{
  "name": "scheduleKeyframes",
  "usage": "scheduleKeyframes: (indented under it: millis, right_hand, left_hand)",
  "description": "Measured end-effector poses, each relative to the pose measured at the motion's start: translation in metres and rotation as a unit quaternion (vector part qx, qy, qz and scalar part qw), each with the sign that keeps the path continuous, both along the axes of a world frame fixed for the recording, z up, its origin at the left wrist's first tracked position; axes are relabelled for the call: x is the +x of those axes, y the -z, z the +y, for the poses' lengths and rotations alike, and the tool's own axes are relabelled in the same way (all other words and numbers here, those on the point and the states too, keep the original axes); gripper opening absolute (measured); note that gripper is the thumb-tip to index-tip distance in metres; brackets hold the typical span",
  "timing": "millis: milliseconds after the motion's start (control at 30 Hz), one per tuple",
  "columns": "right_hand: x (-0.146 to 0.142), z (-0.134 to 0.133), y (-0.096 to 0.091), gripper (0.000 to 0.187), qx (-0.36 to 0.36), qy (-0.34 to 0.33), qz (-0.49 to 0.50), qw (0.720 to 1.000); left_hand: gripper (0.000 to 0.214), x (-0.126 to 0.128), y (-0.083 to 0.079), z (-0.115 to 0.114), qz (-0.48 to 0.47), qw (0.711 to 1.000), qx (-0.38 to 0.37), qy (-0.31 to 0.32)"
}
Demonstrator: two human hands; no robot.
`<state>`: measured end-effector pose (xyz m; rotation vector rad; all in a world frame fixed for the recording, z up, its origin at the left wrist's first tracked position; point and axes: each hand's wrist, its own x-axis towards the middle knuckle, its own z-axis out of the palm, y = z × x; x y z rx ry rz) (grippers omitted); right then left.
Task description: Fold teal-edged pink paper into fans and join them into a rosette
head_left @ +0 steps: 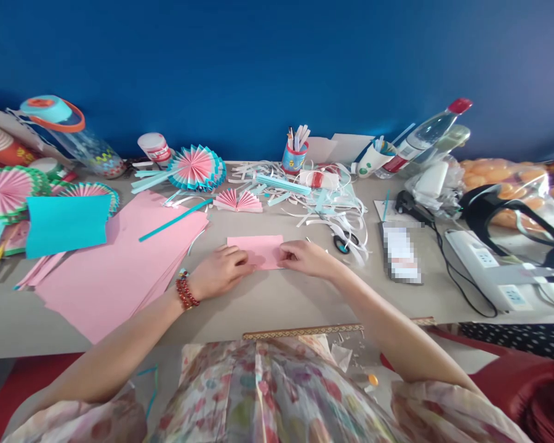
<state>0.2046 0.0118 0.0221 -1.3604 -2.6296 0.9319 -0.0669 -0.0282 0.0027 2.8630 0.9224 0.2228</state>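
Note:
A small pink sheet of paper [262,247] lies on the table in front of me. My left hand [226,269], a beaded bracelet at its wrist, grips the sheet's near left part with curled fingers. At the right edge, my right hand [305,257] pinches the same paper between thumb and fingers. Just beyond it stands a pink pleated paper fan [237,200]. Left of my hands is a stack of large pink paper [115,258], with a teal strip [175,220] across it. Scissors [345,242] lie to the right, partly under white paper strips.
Tangled paper scraps [323,203] spread behind my hands, near a pen cup [295,155]. A teal sheet [67,225] and a blue-edged paper rosette [196,171] are on the left. A phone [401,252], a power strip [489,271] and a tilted bottle [425,138] occupy the right.

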Motion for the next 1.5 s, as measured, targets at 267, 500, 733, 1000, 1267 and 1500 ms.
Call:
scheduleKeyframes:
  millis: [267, 500, 733, 1000, 1267, 1500]
  right_hand:
    - [0.000, -0.003, 0.005, 0.012, 0.012, -0.012, 0.013, 1.000]
    - [0.003, -0.013, 0.010, 0.002, 0.043, 0.000, 0.033, 0.999]
    - [0.006, -0.040, 0.020, 0.024, 0.207, -0.034, -0.003, 0.978]
    - [-0.004, -0.082, 0.019, 0.036, 0.309, -0.038, -0.091, 0.946]
    - [-0.002, -0.088, 0.030, 0.060, 0.286, -0.011, -0.067, 0.956]
    - [0.005, -0.088, 0.033, 0.059, 0.268, 0.000, -0.047, 0.962]
  left_hand:
    - [0.029, -0.001, 0.003, -0.001, 0.003, 1.000, 0.007, -0.004]
    - [0.033, 0.001, 0.001, -0.004, 0.019, 1.000, 0.013, -0.007]
    - [0.049, 0.005, -0.002, -0.005, 0.025, 0.999, 0.022, -0.004]
    - [0.068, 0.000, -0.006, -0.021, 0.073, 0.997, -0.005, -0.027]
    - [0.077, -0.024, 0.002, -0.055, 0.005, 0.995, -0.059, -0.074]
    - [0.075, -0.032, -0.002, -0.053, -0.017, 0.993, -0.103, -0.048]
